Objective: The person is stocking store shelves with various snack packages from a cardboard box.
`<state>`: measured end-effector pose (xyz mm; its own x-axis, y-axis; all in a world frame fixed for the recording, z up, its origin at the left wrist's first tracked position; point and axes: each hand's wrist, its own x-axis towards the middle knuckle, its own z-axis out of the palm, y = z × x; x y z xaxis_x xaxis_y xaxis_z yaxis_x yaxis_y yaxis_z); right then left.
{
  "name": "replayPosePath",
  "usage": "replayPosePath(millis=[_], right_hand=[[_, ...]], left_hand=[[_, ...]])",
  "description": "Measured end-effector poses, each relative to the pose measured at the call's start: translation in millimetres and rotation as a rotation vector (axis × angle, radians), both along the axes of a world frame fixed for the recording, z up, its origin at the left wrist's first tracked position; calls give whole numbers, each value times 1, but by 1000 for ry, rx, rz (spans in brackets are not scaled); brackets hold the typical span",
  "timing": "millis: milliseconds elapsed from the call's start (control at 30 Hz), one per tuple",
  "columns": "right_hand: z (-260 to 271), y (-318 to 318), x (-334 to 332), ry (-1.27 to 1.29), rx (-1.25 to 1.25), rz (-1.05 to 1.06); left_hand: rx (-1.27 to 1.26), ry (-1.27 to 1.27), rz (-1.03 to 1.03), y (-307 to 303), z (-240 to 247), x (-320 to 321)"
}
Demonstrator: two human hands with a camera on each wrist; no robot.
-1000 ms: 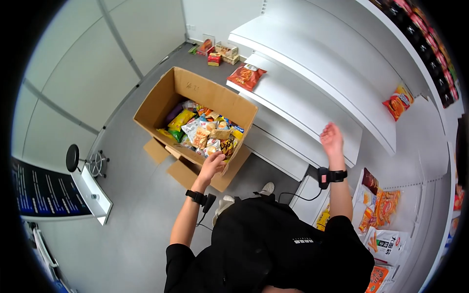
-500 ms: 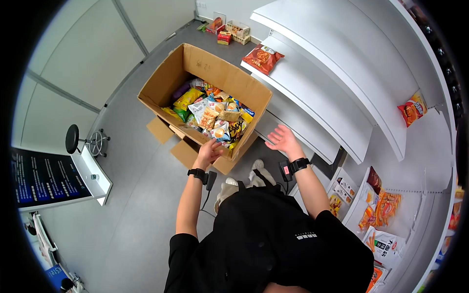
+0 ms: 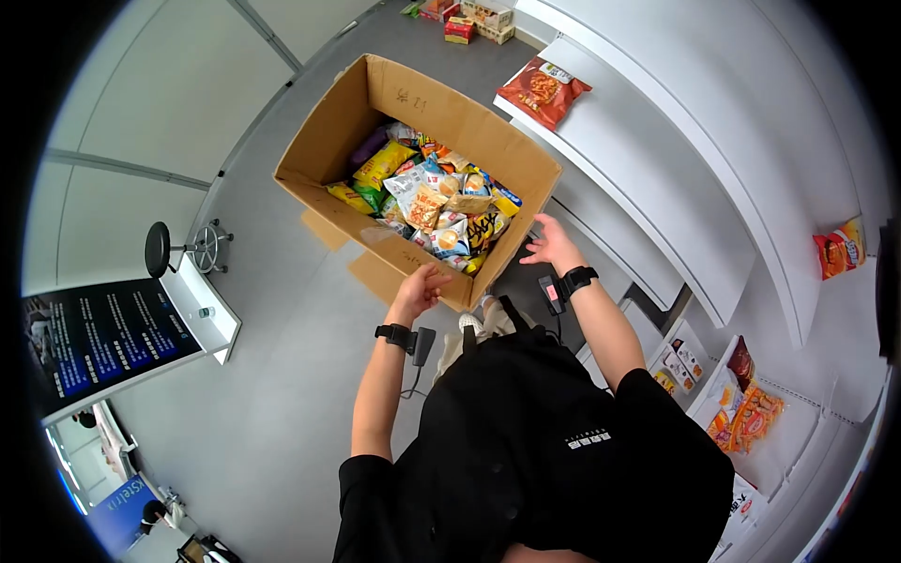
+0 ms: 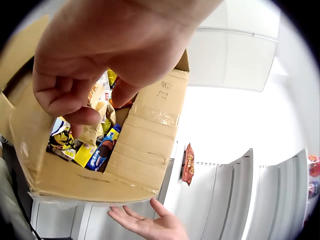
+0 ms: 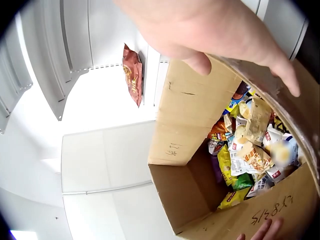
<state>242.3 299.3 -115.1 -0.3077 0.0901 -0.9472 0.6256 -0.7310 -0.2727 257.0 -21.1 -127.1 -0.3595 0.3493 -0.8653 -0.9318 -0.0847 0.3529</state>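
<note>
A large open cardboard box [image 3: 450, 108] stands on the floor, filled with several snack packets [image 3: 427, 208]. My left hand [image 3: 419, 291] is at the near wall of the box with fingers loosely bent, holding nothing. In the right wrist view, its fingertips [image 5: 270, 231] show against the outside of that wall, below some handwriting. My right hand [image 3: 556, 248] is at the box's right end, fingers spread and thumb apart, nothing in it. Its fingers reach the rim in the right wrist view, and the left wrist view shows the palm turned up beside the box edge.
White shelves [image 3: 648, 169] rise on the right. A red snack bag [image 3: 544, 92] lies on a shelf end, and an orange one [image 3: 840, 249] sits farther right. Small cartons [image 3: 460, 30] stand on the far floor. A round stool [image 3: 160, 249] is at the left.
My right hand has come from over the shelf, down and left, to the box's right end. The left hand stays by the near wall. The box appears closer in the head view.
</note>
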Motion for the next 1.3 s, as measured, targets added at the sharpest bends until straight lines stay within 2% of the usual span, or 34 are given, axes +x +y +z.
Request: replayPosePath(millis=[167,367,567,667,800,867,900,933,1000,1033,1067,1167,1200,1300], right_hand=[[-16,-1,-33,13,-74,84],[-35,7,-48,-26,-90,134],[-57,20,-67,-23,-161,205],[-44,20,-63,-16,-44,292],[-43,30,-49,160,225,525],[-44,33,-43,160,276,542],[-46,35,-42,157,283,558],[-48,34,-42,155,290,573],[-37,30,-51,151,291,543],[-38,30,-52,141,298,542],[-40,29,-54,132,305,540],[-50,28,-53,110,360,504],[-49,27,-54,96,363,500],[-48,27,-57,69,367,497]], left_hand=[[-6,-150,9,7,13,-37],[-57,-208,161,19,1,-72],[-81,-196,164,35,-21,-126],[-147,-215,192,46,-26,-144],[-233,-217,225,58,-49,-174],[-256,-208,261,53,-79,-188],[-200,-222,232,37,-119,-196],[-273,-224,238,37,-118,-207],[-284,-246,231,31,-137,-227],[-393,-257,241,42,-112,-236],[-349,-295,256,31,-145,-246],[-475,-247,301,33,-155,-265],[-389,-168,277,25,-162,-268],[-395,-137,279,21,-187,-278]])
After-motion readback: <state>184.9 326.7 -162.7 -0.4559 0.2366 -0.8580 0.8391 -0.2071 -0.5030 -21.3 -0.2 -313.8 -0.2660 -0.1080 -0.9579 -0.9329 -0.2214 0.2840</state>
